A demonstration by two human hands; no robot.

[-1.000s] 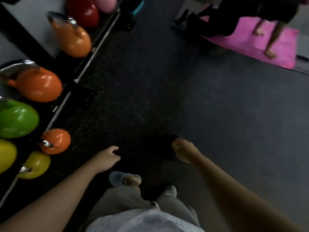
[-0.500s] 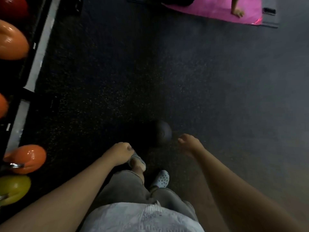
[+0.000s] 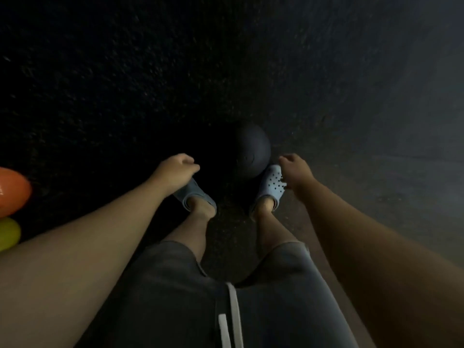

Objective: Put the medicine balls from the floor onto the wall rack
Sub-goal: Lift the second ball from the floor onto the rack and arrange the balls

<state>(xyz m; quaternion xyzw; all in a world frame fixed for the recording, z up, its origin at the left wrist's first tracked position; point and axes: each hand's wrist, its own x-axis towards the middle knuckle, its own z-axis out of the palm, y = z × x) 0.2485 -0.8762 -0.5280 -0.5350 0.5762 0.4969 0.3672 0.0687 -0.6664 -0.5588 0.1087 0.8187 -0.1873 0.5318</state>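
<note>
I am looking straight down at a dark speckled floor [image 3: 100, 84] that is filling most of the view, dim on the left and greying toward the right. The person's grey shorts [image 3: 175, 297] are taking up the near centre, with a pale drawstring [image 3: 232, 315] hanging down the middle. Both bare forearms are reaching down and away from the camera on either side of the legs. A dark medicine ball [image 3: 252, 149] is sitting on the floor just beyond the feet, a little right of centre; its near edge is touching or almost touching the toe of the right clog [image 3: 272, 185], and I cannot tell which. The left clog [image 3: 194, 197] is standing to the left of the ball, partly hidden by the left hand. The left hand [image 3: 177, 169] is hanging with fingers loosely curled, grasping nothing, apart from the ball. The right hand [image 3: 296, 169] is hanging loose with fingers bent, grasping nothing, just beside the ball's right edge and over the right clog. At the far left edge, an orange rounded object [image 3: 12, 190] is showing above a yellow-green one [image 3: 8, 233], both cut off by the frame.
</note>
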